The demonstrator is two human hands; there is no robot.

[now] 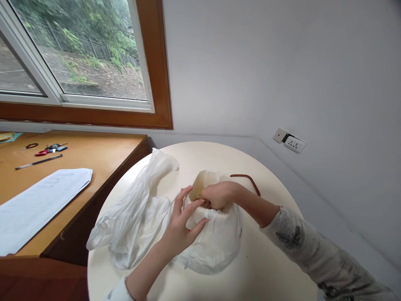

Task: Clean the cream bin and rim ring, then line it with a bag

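Observation:
A container lined with a white plastic bag [216, 246] stands on the round table, its opening facing up and the bag folded over the rim. My left hand [180, 228] rests at the near left of the rim, fingers spread and touching the lining. From the right, my right hand [221, 194] reaches down into the opening with its fingers curled. Whatever those fingertips hold is hidden inside. A second white plastic bag [134, 225] lies crumpled to the left of the container. Behind my right forearm, a thin brown curved strip [246, 176] shows, perhaps a handle.
The round cream table [275, 267] stands against a white wall with a socket [295, 144]. On the left, a wooden desk [103, 146] holds papers [44, 205], a pen [39, 161], keys [53, 148] and a dark ring-shaped item [31, 146]. A window is above it.

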